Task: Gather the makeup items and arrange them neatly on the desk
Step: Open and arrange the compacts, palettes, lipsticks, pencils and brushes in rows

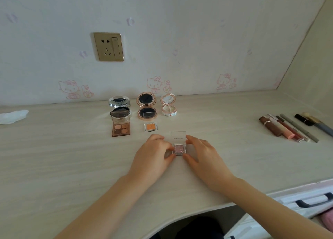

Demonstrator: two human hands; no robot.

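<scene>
Eyeshadow pot (178, 148) pinched by left hand (153, 156), right hand (203, 157); three compacts (147, 105); perhaps six sticks (288, 129)

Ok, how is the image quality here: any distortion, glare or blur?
Head view: wide-angle bending shows in the desk edge; soft, even light, faint shadows; no strong glare; lid text on the small pink eyeshadow is too blurred to read.

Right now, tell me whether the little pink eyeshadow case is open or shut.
Open. The pink eyeshadow case has its clear lid standing up behind the exposed glittery pan, held between both hands.
</scene>
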